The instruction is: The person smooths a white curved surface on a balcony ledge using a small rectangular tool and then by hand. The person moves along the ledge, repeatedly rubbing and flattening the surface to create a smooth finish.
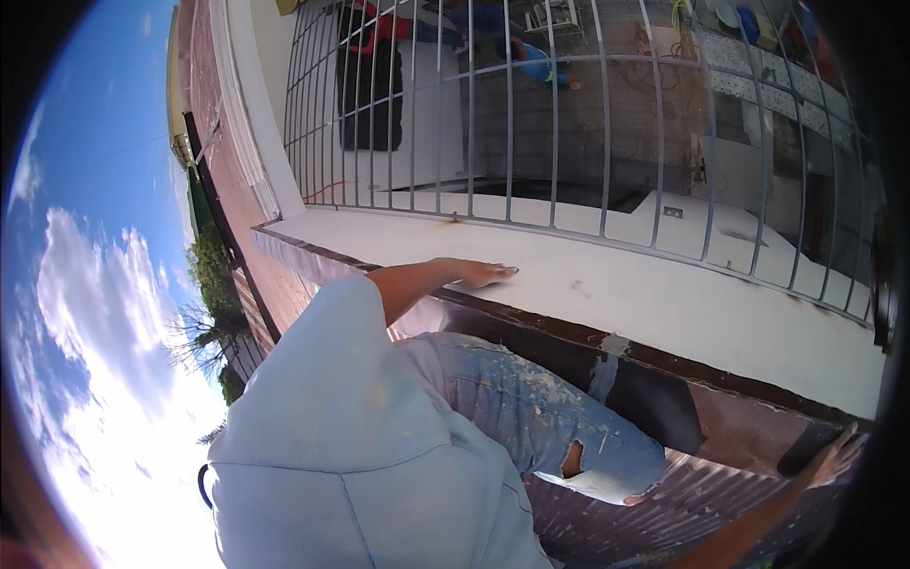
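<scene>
My left hand (485,273) lies flat on the white ledge (588,284), fingers stretched out and holding nothing. At the far right, my right hand (834,459) rests against the end of the brown ledge edge (654,356), fingers extended; its grip side is partly out of sight. Between the arms, my bent leg in torn, paint-spotted jeans (559,403) is beside the dark, patched side panel (654,403) under the ledge. A light blue shirt (370,408) fills the lower left. Just beyond the ledge stands a grey metal bar grille (512,142).
Behind the bars, a person in blue (537,63) and another in red (389,33) are in a paved yard. Corrugated roofing (654,503) lies beneath my leg. A reddish wall (227,152) and trees (210,270) stand at the left.
</scene>
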The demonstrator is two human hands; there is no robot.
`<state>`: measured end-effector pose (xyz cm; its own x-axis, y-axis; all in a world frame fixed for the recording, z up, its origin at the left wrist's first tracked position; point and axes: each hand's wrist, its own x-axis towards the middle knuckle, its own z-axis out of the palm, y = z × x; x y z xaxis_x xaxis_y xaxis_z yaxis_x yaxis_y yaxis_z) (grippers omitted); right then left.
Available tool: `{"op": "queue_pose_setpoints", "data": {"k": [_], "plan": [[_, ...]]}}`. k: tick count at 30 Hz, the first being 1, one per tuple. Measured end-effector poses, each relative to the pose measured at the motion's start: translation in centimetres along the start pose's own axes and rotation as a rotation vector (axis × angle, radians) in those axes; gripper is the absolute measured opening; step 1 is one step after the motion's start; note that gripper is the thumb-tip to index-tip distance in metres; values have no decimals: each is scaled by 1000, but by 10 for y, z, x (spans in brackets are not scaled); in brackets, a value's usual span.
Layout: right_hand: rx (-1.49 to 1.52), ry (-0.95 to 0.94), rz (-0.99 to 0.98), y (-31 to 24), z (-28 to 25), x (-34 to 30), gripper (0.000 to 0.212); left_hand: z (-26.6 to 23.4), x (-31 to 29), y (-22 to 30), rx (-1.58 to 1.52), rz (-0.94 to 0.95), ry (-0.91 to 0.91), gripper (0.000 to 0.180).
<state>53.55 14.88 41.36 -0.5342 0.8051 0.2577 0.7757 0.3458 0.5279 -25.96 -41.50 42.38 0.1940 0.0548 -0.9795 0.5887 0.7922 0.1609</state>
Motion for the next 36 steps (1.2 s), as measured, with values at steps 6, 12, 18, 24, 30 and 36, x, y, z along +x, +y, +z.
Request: {"op": "queue_pose_setpoints", "data": {"k": [6, 12, 18, 24, 30, 36], "plan": [[12, -420, 427, -92, -60, 2, 53, 21, -73, 29, -130, 47, 491, 60], [61, -446, 1, -263, -217, -24, 64, 43, -120, 56, -124, 213, 821, 56], [480, -266, 352, -328, -308, -2, 74, 55, -122, 69, -57, 297, 1107, 55], [334, -418, 388, -329, -325, 6, 67, 57, -117, 66, -8, 208, 1078, 53], [427, -389, 454, -331, -332, 9, 68, 61, -113, 64, 13, 213, 1069, 52], [429, -382, 497, -333, -335, 8, 68, 61, -107, 62, 19, 201, 1012, 56]]}}
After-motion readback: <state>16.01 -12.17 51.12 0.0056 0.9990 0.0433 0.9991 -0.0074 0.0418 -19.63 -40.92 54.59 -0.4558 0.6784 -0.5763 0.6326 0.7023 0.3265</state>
